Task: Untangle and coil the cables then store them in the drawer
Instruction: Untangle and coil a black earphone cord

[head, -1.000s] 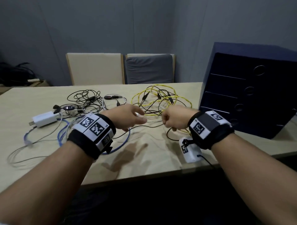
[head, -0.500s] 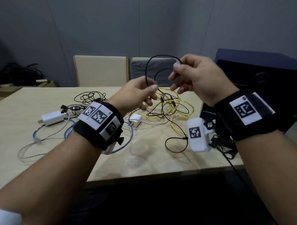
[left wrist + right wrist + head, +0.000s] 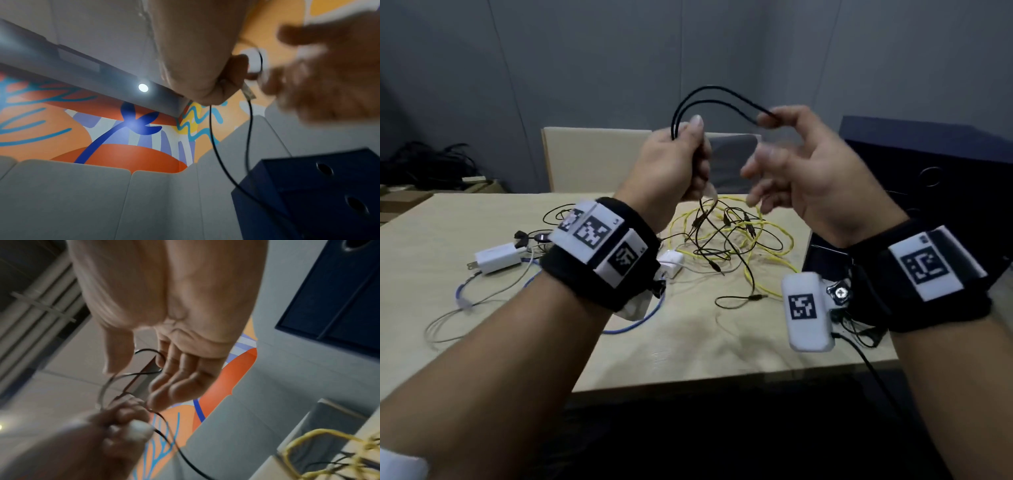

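We hold the black cable (image 3: 717,99) raised above the counter (image 3: 688,342), clear of the yellow cable (image 3: 751,240) tangle, so loops form freely. Left hand (image 3: 674,168) fingers are clenched round the gathered strands; right hand (image 3: 811,171) pinches the loop's far end, other fingers spread. The drawer unit (image 3: 928,178) stands at right, judged unopened.

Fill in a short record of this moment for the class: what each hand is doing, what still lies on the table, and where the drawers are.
left hand: grips gathered loops of the thin black cable, raised above the table
right hand: pinches the loop's far end, other fingers spread
on the light wooden table: tangled yellow cable, blue cable, white plug-in charger
dark blue drawer cabinet: on the right, drawers shut
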The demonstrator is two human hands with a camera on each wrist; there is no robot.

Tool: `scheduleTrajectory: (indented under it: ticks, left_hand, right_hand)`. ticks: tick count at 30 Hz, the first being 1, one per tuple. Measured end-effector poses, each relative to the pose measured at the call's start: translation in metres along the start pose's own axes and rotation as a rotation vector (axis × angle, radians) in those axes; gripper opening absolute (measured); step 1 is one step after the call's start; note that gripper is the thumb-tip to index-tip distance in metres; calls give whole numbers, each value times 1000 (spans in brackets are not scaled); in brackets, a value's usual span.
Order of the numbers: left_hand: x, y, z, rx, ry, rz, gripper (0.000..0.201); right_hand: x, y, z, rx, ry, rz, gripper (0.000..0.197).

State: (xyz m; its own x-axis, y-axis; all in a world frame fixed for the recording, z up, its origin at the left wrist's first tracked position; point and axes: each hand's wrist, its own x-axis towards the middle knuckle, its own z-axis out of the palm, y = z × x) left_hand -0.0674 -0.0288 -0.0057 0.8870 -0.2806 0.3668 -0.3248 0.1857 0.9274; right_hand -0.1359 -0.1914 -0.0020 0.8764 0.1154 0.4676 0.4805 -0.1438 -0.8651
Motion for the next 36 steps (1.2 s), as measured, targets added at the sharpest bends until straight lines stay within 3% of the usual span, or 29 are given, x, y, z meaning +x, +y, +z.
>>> scheduleTrajectory:
  ticks: [2, 3, 4, 5, 7, 14, 22, 29, 33, 36]
  left_hand:
    - [-3, 17, -3, -113, -33, 47, 38]
    - [-3, 24, -3, -149, -43, 77, 38]
    - [-3, 30, -5, -160, -54, 114, 37]
    - [-4, 34, -6, -165, -63, 153, 36]
    - [-3, 40, -11, -185, -79, 208, 35]
    - [18, 11, -57, -240, 122, 201, 12]
    - [51, -53, -88, 14, 243, 57, 23]
    - [91, -88, -90, 430, 114, 58, 53]
    - [107, -90, -86, 615, -85, -15, 73]
    - [114, -78, -100, 959, -48, -123, 74]
  right_hand:
    - [-2, 20, -1, -203, 25, 142, 75]
    - [-3, 31, 1, -330, -17, 239, 81]
    - [-4, 41, 5, -461, -89, 328, 71]
    - [-4, 50, 9, -567, -170, 389, 49]
    - [-2, 64, 17, -612, -208, 433, 17]
    - [35, 54, 20, -32, 135, 310, 24]
    - [82, 47, 32, 254, 99, 187, 18]
    - [123, 49, 42, 398, 53, 112, 15]
    - [143, 64, 41, 425, 37, 84, 13]
    - [153, 81, 36, 400, 30, 70, 13]
